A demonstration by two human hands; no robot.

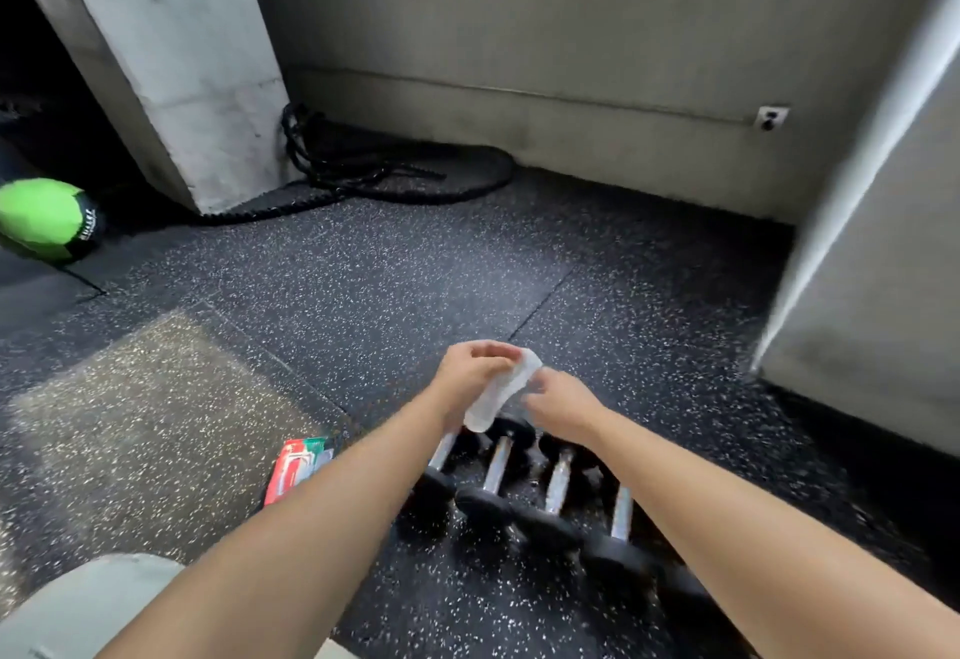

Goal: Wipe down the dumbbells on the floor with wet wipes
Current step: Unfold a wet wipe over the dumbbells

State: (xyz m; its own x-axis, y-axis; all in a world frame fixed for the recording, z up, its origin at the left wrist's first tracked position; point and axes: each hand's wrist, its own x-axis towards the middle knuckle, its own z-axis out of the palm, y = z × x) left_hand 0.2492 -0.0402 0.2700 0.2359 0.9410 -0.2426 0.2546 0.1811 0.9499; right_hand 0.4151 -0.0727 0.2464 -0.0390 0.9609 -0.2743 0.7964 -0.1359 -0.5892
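Observation:
Several black dumbbells (556,487) with steel handles lie side by side on the speckled rubber floor, partly hidden under my forearms. Above their far ends I hold a white wet wipe (501,391) in the air. My left hand (470,372) pinches its upper part, and my right hand (558,401) pinches its right edge. The wipe hangs down between both hands, not touching a dumbbell. A red, white and green wet wipe pack (296,466) lies flat on the floor just left of my left forearm.
A concrete pillar (171,66) stands at the back left with coiled black battle ropes (374,165) at its foot. A green and black medicine ball (44,219) sits at far left. A grey wall corner (878,269) juts in on the right.

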